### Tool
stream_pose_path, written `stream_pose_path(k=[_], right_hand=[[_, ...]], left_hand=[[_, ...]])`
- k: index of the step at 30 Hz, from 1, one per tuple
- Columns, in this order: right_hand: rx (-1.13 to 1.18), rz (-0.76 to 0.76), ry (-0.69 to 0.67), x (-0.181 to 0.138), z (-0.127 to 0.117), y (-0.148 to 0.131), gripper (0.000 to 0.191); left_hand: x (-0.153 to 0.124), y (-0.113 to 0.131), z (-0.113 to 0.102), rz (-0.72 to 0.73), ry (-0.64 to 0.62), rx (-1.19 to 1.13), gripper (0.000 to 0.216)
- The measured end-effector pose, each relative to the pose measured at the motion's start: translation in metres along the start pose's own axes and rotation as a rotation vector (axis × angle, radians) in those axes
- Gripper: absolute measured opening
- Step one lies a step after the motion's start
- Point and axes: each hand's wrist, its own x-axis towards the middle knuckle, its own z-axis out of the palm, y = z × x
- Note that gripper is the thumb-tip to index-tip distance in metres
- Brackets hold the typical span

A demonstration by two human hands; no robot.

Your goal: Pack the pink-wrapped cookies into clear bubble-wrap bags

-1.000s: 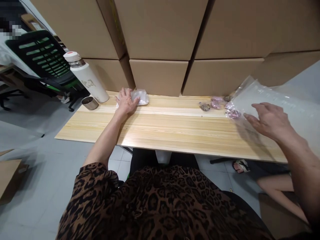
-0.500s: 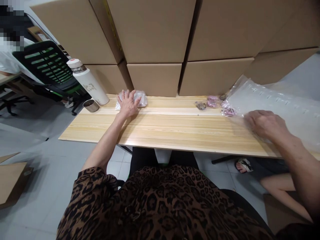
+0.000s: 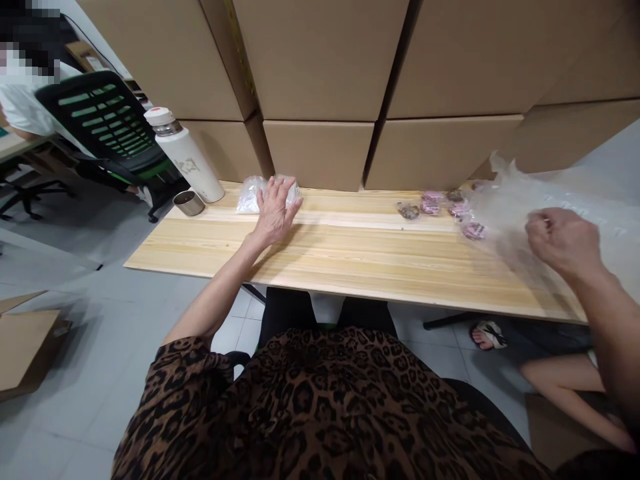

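My left hand, fingers spread, is over a small clear plastic packet at the table's back edge; whether it touches the packet I cannot tell. At the right, my right hand is closed on a large translucent plastic sheet, which is blurred and bunched upward near the fist. Just left of the sheet lie several small wrapped pieces, among them a pink packet and a dark brownish packet.
Stacked cardboard boxes line the back of the wooden table. A white thermos and a metal cup stand at the left end. Another person sits beyond the green-backed chair; someone's bare leg shows below right.
My right hand has lifted and moved right, pulling the plastic sheet up and uncovering more pink packets. My left hand has shifted slightly right over the clear packet.
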Motion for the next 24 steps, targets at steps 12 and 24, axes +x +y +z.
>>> stream_pose_path(k=[12,24], right_hand=[[0.648,0.147,0.185,-0.017,-0.013,-0.03,0.02],[1.282,0.346,-0.032,-0.02,0.001,-0.023,0.029]], left_hand=[[-0.021,0.06,0.03,0.241,-0.129,-0.282,0.067],[-0.04,0.091,0.044,0.358,-0.231,-0.545,0.068]])
